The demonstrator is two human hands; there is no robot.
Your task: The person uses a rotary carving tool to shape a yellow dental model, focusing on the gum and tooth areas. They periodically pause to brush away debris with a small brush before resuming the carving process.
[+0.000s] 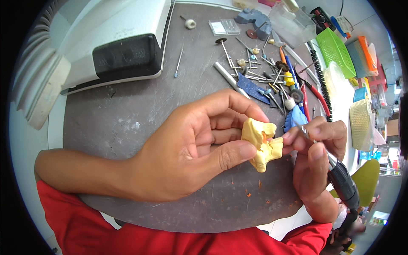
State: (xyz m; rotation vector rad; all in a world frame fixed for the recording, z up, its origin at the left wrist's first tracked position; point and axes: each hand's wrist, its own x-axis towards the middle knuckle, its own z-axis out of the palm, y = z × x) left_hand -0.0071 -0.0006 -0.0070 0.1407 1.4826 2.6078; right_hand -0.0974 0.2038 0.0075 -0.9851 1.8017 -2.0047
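A yellow dental plaster model (264,146) is pinched between the thumb and fingers of my left hand (191,148), above the middle of the bench. Its stepped, tooth-shaped side faces right, with a small orange patch in its notch. My right hand (318,146) is wrapped round a rotary handpiece (340,176), silver at the front and black toward its cable end. The handpiece's front end points up and left, beside the model; whether its bur touches the model I cannot tell. One right fingertip lies close to the model's right edge.
Loose burs and polishing bits (263,72) lie scattered beyond my hands, with red-handled pliers (316,100) and a blue dental piece (296,117). A white machine (119,38) and a ribbed hose (40,72) stand at the left. A green basket (335,53) sits far right. Orange shavings (249,195) dot the bench.
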